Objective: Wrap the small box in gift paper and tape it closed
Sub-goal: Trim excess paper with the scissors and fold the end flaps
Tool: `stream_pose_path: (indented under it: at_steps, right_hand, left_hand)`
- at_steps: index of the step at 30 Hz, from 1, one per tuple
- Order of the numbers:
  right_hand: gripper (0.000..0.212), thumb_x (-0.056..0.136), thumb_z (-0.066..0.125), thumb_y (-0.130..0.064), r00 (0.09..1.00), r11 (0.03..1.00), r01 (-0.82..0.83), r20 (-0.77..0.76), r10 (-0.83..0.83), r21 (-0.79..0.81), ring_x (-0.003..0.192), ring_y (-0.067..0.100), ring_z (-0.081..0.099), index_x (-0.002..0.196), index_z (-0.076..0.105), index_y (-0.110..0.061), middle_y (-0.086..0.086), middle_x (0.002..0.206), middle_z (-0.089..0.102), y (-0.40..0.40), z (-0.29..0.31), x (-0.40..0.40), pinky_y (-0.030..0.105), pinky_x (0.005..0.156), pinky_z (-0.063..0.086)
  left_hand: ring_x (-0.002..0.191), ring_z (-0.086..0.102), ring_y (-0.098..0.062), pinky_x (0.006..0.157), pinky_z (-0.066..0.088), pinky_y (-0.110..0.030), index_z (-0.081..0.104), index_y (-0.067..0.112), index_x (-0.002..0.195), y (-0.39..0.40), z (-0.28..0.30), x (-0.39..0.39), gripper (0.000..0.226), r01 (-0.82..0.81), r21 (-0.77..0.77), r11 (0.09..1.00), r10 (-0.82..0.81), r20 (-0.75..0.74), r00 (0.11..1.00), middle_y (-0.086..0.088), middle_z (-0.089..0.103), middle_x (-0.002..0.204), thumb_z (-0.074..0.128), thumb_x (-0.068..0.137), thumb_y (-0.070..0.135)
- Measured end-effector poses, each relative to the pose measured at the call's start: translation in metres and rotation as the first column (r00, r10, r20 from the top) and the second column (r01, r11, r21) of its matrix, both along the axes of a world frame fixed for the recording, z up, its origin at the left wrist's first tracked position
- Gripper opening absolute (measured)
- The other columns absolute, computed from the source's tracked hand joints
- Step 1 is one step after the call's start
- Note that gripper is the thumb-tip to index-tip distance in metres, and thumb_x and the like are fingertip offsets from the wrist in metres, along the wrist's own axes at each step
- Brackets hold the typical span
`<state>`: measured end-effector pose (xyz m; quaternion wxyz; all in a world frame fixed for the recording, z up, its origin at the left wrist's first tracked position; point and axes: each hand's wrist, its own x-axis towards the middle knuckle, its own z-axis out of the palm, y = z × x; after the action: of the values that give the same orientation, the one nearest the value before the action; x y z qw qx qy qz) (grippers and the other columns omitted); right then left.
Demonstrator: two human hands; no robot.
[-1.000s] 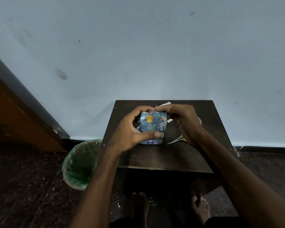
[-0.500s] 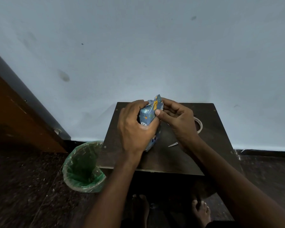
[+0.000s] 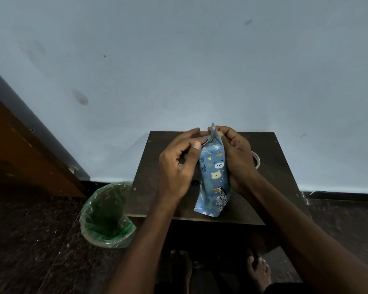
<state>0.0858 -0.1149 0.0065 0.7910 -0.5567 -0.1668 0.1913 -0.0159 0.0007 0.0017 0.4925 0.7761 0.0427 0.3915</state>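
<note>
A wooden door (image 3: 19, 149) occupied the far left of the view, set against a pale blue-grey wall (image 3: 179, 60). On the dark floor (image 3: 30, 240) near the bench's left front corner stood a waste bin (image 3: 106, 215) lined with a green plastic bag.

The dark brown bench (image 3: 280, 183) stood against the wall. The left hand (image 3: 179, 166) was positioned over the bench's left-centre area, just left of the wrapped box (image 3: 214, 172). Its fingers were curled, with the fingertips (image 3: 197, 132) reaching the folded paper at the box's upper end and the thumb lying along the box's left edge. This grip appeared to pinch the paper fold, though the contact point was partly hidden.

The wrapped box stood on end over the bench, tilted, its lower end close to the bench's front edge. Blue gift paper printed with bears and a spotted animal covered it. A pointed paper flap (image 3: 213, 126) projected at the top.

The right hand (image 3: 236, 158) clasped the box's right side, with its fingers curled round the upper end beside the flap. A tape roll (image 3: 257, 162) lay on the bench, mostly hidden behind this hand. Bare feet (image 3: 259, 272) were visible on the floor below the bench.
</note>
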Motion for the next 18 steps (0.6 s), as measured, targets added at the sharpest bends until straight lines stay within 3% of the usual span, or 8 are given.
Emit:
stream_pose_path:
  at_steps: [2,4,6,8,10,13,16,18]
  right_hand:
    - [0.02,0.108,0.056,-0.015,0.997,0.998,-0.026,-0.069,0.03,0.063,0.103,0.037,0.071,0.12,0.067,-0.003,0.02,0.118,0.075,-0.001,0.003,0.0,0.052,0.097,0.056]
    - [0.022,0.105,0.057,-0.014,0.99,0.992,-0.041,-0.125,0.057,0.122,0.109,0.034,0.072,0.122,0.065,-0.003,0.017,0.123,0.075,-0.002,0.007,0.0,0.052,0.102,0.055]
    - [0.034,0.096,0.064,-0.012,0.98,0.982,-0.042,-0.185,0.076,0.182,0.111,0.03,0.072,0.128,0.062,-0.001,0.016,0.127,0.073,-0.003,0.01,0.0,0.05,0.104,0.055]
    - [0.054,0.083,0.07,-0.016,0.964,0.972,-0.038,-0.249,0.097,0.232,0.109,0.028,0.073,0.133,0.06,0.001,0.018,0.131,0.071,-0.004,0.009,0.002,0.048,0.103,0.056]
    - [0.057,0.078,0.08,-0.016,0.957,0.977,-0.028,-0.275,0.086,0.211,0.096,0.028,0.072,0.129,0.062,0.002,0.018,0.119,0.072,-0.003,0.007,0.002,0.046,0.093,0.059]
    - [0.022,0.092,0.078,-0.019,0.985,0.991,0.133,-0.112,-0.134,-0.024,0.076,0.031,0.066,0.1,0.069,-0.001,0.019,0.087,0.072,-0.002,-0.002,0.003,0.048,0.077,0.057]
    - [0.047,0.106,0.062,-0.034,0.925,0.922,0.365,0.159,-0.344,-0.127,0.063,0.025,0.061,0.074,0.065,0.001,0.02,0.069,0.068,-0.003,-0.003,0.0,0.046,0.061,0.055]
    - [0.055,0.108,0.056,-0.037,0.912,0.913,0.391,0.181,-0.368,-0.116,0.053,0.013,0.057,0.059,0.064,-0.013,0.005,0.055,0.064,-0.004,0.006,-0.003,0.031,0.053,0.049]
  left_hand:
    - [0.142,0.057,-0.016,0.104,0.055,-0.043,0.08,0.006,0.115,-0.003,-0.001,0.002,0.023,0.071,-0.104,0.992,-0.072,-0.004,0.997,-0.006,0.074,0.131,0.065,0.103,0.02]
    - [0.138,0.06,-0.019,0.109,0.052,-0.055,0.079,0.006,0.117,-0.005,-0.001,0.005,0.029,0.144,-0.172,0.975,-0.147,-0.01,0.989,-0.006,0.073,0.133,0.068,0.101,0.028]
    - [0.138,0.061,-0.019,0.111,0.05,-0.059,0.078,0.01,0.119,-0.005,0.0,0.006,0.04,0.173,-0.175,0.969,-0.185,-0.053,0.981,-0.001,0.073,0.133,0.067,0.101,0.043]
    - [0.134,0.063,-0.017,0.112,0.052,-0.049,0.075,0.013,0.121,-0.006,0.003,0.004,0.057,0.213,-0.192,0.958,-0.235,-0.103,0.966,0.002,0.073,0.13,0.062,0.098,0.063]
    - [0.125,0.068,-0.014,0.104,0.056,-0.037,0.073,0.016,0.122,-0.007,0.006,0.001,0.068,0.214,-0.193,0.958,-0.243,-0.143,0.96,0.005,0.074,0.127,0.056,0.093,0.075]
    - [0.107,0.075,-0.013,0.086,0.061,-0.032,0.074,0.018,0.117,-0.009,0.006,-0.004,0.061,0.124,-0.126,0.984,-0.14,-0.129,0.982,0.007,0.078,0.114,0.06,0.093,0.073]
    - [0.1,0.076,-0.013,0.08,0.061,-0.029,0.076,0.016,0.114,-0.015,0.006,-0.004,0.041,0.055,-0.083,0.995,-0.061,-0.074,0.995,0.008,0.079,0.109,0.072,0.095,0.052]
    - [0.098,0.076,-0.013,0.081,0.06,-0.028,0.077,0.015,0.112,-0.018,0.007,-0.002,0.034,-0.008,-0.08,0.997,0.005,-0.039,0.999,0.007,0.079,0.106,0.077,0.094,0.043]
